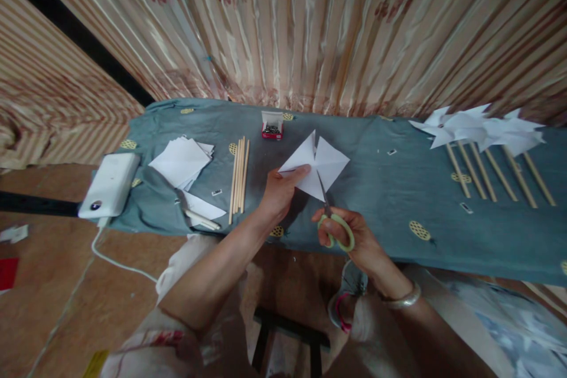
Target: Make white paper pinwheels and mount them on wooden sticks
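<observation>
My left hand [281, 189] pinches a white paper square [332, 159], thumb on top, just left of its centre. A slit runs from the paper's far corner toward the middle. In my right hand [349, 233] is a pair of scissors [341, 230] with pale green handles, fingers through the loops. Its blades reach into the near corner of the sheet and point at the centre. Left of my hands lie several wooden sticks [239, 180] side by side. Beyond the sheet stands a small open red and white box [272, 126] of dark little metal pieces.
A stack of white paper squares [181, 162] lies at the left, near a hammer-like tool [201, 218] and a white power bank [110, 184] with a cable. Several paper pinwheels [482, 127] on sticks lie at the right of the green cloth [398, 189]. A striped curtain [283, 29] hangs behind.
</observation>
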The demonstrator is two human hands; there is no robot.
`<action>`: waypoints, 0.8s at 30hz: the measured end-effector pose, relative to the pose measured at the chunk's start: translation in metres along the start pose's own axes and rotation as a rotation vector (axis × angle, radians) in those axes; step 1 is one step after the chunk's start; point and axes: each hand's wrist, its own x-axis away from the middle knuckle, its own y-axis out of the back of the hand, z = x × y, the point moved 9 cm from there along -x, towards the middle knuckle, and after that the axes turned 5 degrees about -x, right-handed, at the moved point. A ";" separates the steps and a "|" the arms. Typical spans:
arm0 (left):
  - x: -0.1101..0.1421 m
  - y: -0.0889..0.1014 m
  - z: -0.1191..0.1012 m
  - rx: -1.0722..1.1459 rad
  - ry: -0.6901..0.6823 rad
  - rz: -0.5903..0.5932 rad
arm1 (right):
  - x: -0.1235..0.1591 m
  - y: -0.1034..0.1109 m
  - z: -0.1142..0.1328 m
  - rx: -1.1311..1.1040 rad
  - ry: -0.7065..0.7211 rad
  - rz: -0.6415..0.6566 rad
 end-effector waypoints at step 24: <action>-0.012 0.008 -0.002 -0.014 0.052 0.034 | 0.005 0.069 0.036 0.095 0.112 -0.116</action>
